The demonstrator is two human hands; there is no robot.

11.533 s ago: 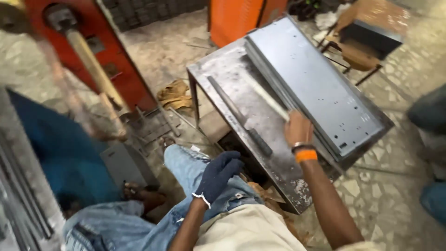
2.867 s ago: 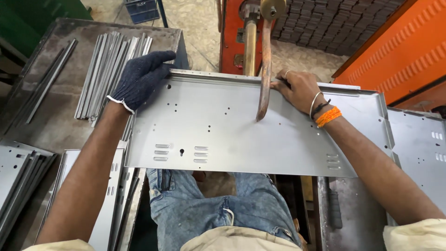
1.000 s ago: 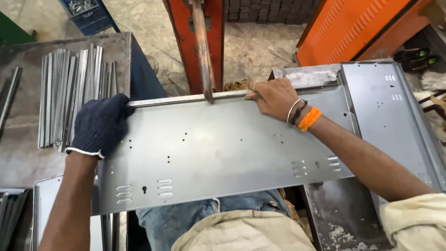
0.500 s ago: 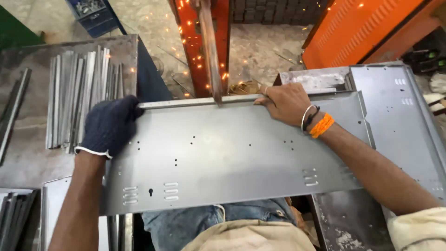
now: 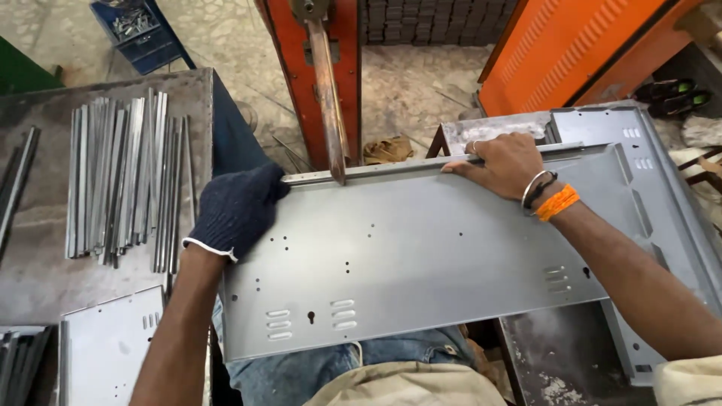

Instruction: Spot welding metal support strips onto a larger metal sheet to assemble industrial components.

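Observation:
A large grey sheet-metal panel (image 5: 436,256) with punched holes and slots lies across my lap. My left hand (image 5: 235,210), in a dark blue knit glove, grips the panel's far left corner. My right hand (image 5: 502,164), bare with bangles and an orange band at the wrist, presses on the panel's far edge, fingers over a thin metal strip (image 5: 391,170) that runs along that edge. The copper arm (image 5: 328,90) of a red spot-welding machine (image 5: 301,45) comes down onto the strip between my hands.
Several thin metal strips (image 5: 120,180) lie on a grey table (image 5: 37,263) at the left, with more panels (image 5: 113,346) in front of it. Another grey panel (image 5: 662,158) lies at the right beside an orange cabinet (image 5: 579,45). A blue bin (image 5: 139,30) stands far left.
The sparks seen half a second ago are gone. The panel has shifted to the right under the welding arm, so the arm now meets the strip nearer my left hand.

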